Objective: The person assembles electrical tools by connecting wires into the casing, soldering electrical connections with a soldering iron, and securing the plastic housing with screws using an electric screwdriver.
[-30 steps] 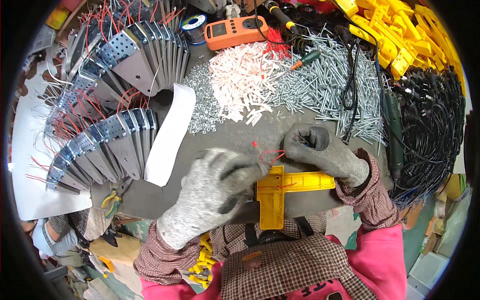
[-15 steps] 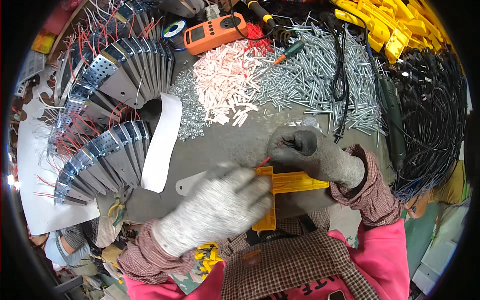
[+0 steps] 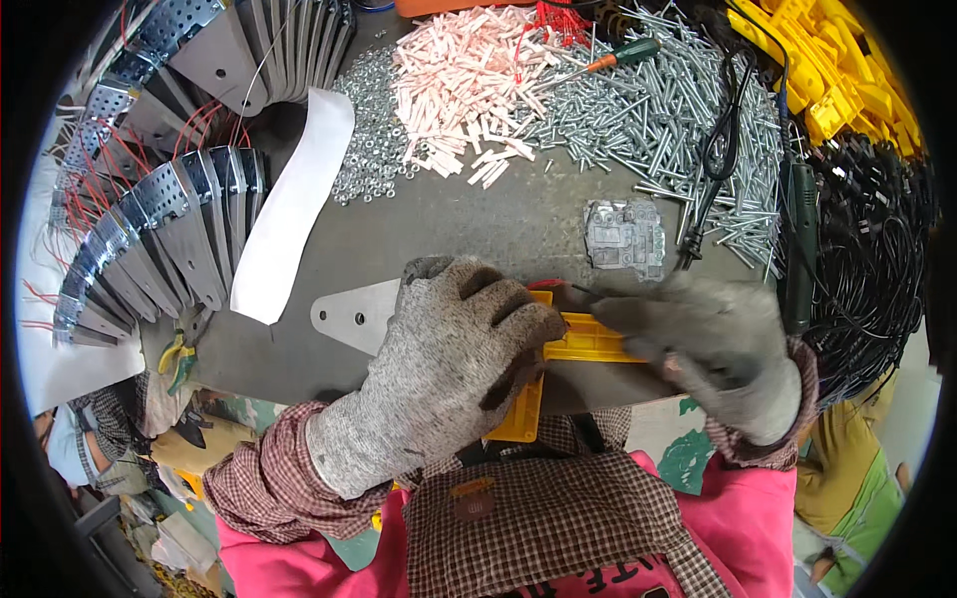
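My left hand (image 3: 449,344), in a grey knit glove, has its fingers curled over a yellow plastic housing (image 3: 596,341) at the table's near edge. From beneath that hand a flat grey metal plate (image 3: 344,315) with holes sticks out to the left. A thin red wire (image 3: 550,283) comes off the top of the housing and turns dark toward my right hand (image 3: 713,344). That hand, gloved too, is smeared by motion just over the housing's right end. Whether its fingers grip the wire does not show.
Behind lie heaps of nuts (image 3: 371,149), pale pink sleeves (image 3: 449,85) and screws (image 3: 688,120), with a screwdriver (image 3: 623,55) on top. A grey patch of moulded shapes (image 3: 626,239), a paper strip (image 3: 289,209), wired metal assemblies (image 3: 164,214), pliers (image 3: 181,354) and black cords (image 3: 867,249) surround the work.
The view has shifted, so the table's contents sit higher in the picture. My right hand has come down and right, uncovering the grey patch. My left hand, blurred before, is now steady on the housing.
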`<state>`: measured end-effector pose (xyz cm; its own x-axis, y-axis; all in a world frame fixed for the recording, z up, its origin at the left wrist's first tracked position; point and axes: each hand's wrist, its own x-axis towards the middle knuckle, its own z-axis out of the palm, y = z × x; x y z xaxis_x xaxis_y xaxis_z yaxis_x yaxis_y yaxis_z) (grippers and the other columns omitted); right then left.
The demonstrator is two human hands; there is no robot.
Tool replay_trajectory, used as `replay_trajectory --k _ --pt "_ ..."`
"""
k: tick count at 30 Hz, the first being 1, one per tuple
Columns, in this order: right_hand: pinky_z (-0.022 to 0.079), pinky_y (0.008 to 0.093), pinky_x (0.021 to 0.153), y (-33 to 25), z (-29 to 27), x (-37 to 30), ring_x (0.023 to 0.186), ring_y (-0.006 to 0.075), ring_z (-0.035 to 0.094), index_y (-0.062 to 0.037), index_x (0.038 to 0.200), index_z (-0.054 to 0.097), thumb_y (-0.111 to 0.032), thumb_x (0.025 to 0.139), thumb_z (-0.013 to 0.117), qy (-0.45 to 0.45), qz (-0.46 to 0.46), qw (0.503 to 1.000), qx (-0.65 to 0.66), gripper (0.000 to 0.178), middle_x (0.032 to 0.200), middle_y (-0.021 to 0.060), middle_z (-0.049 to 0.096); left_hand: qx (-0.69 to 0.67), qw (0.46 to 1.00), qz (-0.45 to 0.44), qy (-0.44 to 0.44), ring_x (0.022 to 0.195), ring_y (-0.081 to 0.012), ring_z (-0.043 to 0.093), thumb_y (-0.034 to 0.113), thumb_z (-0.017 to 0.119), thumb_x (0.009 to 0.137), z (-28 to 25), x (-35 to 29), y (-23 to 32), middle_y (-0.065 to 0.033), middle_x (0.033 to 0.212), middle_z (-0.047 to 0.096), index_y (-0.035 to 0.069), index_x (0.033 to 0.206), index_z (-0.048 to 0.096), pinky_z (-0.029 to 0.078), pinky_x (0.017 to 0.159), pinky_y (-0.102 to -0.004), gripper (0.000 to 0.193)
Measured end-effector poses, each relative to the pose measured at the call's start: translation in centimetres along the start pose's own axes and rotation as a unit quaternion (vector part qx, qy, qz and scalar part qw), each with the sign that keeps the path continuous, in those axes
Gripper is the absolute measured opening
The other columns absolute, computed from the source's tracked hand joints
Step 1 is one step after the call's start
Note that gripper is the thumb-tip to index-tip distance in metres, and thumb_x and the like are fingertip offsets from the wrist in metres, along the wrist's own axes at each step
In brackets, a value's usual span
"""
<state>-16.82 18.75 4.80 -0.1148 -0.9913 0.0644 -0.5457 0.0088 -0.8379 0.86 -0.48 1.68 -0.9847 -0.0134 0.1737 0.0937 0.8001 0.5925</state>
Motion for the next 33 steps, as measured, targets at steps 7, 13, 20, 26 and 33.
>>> replay_trajectory --k 7,13,20,26,33 --pt "0.055 0.0367 0.07 1.0 2.6 2.4 0.084 0.0295 0.066 -0.0087 0.11 0.064 -0.007 0.084 0.065 -0.027 0.003 0.99 -0.136 0.026 0.1 0.0107 0.063 -0.087 0.996 -0.032 0.01 0.093 -0.0308 0.058 0.01 0.072 0.078 -0.7 0.1 -0.1 -0.008 0.098 0.065 0.008 0.098 0.068 0.045 0.085 -0.0438 0.02" --pt "0.053 0.027 0.071 1.0 2.2 2.2 0.084 0.0161 0.067 -0.0013 0.109 0.061 -0.002 0.094 0.055 0.127 0.118 0.967 0.189 0.016 0.099 0.0111 0.067 -0.308 0.936 -0.168 0.0 0.098 -0.0186 0.063 0.0 0.068 0.086 -0.2 -0.3 -0.1 -0.0114 0.11 0.064 0.001 0.116 0.057 0.051 0.088 -0.0335 0.032" --pt "0.053 0.0266 0.071 1.9 2.9 3.4 0.085 0.0149 0.066 -0.0015 0.112 0.062 -0.009 0.095 0.059 0.021 0.139 0.976 0.167 0.019 0.096 0.0095 0.066 -0.484 0.841 -0.24 0.018 0.098 -0.0141 0.064 -0.004 0.061 0.086 -0.6 -0.1 0.2 -0.0102 0.106 0.063 -0.003 0.123 0.051 0.051 0.089 -0.0293 0.039" --pt "0.048 0.0246 0.069 1.8 2.5 3.2 0.08 0.01 0.06 -0.0028 0.111 0.065 -0.011 0.088 0.07 0.001 0.13 0.973 0.191 0.024 0.093 0.0062 0.066 -0.504 0.827 -0.246 0.041 0.091 -0.0134 0.065 -0.007 0.058 0.082 -0.5 0.1 0.4 -0.0088 0.098 0.064 -0.003 0.121 0.054 0.05 0.087 -0.03 0.04" --pt "0.048 0.0236 0.066 1.2 2.4 2.8 0.074 0.0085 0.059 -0.0044 0.105 0.069 -0.011 0.085 0.075 0.012 0.147 0.976 0.158 0.022 0.088 0.0036 0.067 -0.41 0.884 -0.22 0.041 0.1 -0.0144 0.06 0.002 0.066 0.09 0.6 -0.7 -0.4 -0.0082 0.105 0.062 0.0 0.114 0.057 0.049 0.089 -0.0292 0.025"
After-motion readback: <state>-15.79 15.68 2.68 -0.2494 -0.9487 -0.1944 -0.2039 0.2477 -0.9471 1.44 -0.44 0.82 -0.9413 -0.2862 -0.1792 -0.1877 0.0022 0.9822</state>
